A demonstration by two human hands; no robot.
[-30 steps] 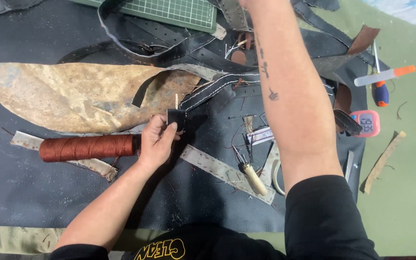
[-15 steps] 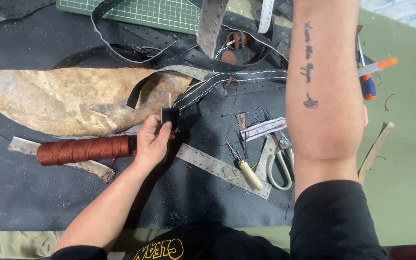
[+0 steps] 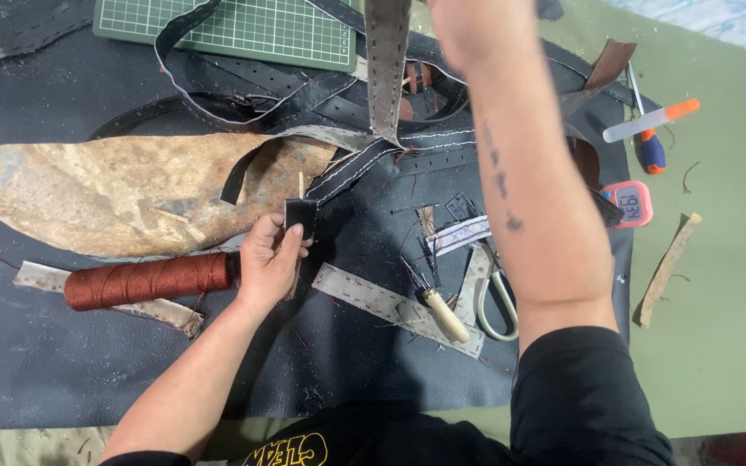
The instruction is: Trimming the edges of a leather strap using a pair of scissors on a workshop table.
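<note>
While the left hand [image 3: 271,259] pinches a small folded black leather piece [image 3: 301,216] near the frame's centre, the right hand [image 3: 468,26], raised at 12 o'clock, grips a hanging grey perforated leather strap [image 3: 387,78]. At 9 o'clock of the left hand, touching it, lies a reddish-brown thread spool [image 3: 150,280] on the desk [image 3: 718,285]; at 3 o'clock, a wooden-handled awl [image 3: 439,309] and steel scissors [image 3: 496,298].
</note>
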